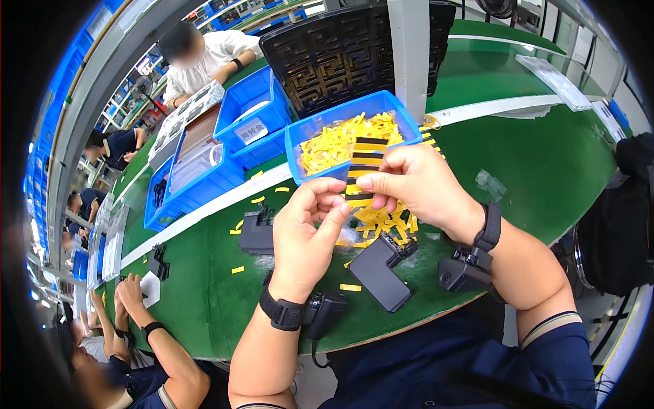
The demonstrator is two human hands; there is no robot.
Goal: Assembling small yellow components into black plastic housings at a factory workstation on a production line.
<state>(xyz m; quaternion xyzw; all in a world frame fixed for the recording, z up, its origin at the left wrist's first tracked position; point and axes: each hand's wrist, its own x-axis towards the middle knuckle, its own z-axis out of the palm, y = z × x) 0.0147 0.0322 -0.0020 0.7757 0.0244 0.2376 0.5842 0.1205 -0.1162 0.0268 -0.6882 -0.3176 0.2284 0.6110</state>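
Observation:
Between my two hands stands a sheet of black-and-yellow striped strips (368, 155), upright in front of the blue bin. My right hand (419, 180) pinches its right side between thumb and fingers. My left hand (313, 218) is curled, with its fingertips at the sheet's left edge; the exact contact is partly hidden. Loose yellow strips (390, 219) lie heaped beneath my hands. A flat black device with an angled end (381, 273) rests near the table's front edge, and a similar black device (256, 235) lies left of my left hand.
A blue bin (294, 153) full of yellow strips stands just beyond my hands. Blue boxes (228, 187) line the left, next to a grey post (409, 61). Co-workers sit across the green table (504, 143) and at my left. Clear plastic scraps (490, 184) lie at right.

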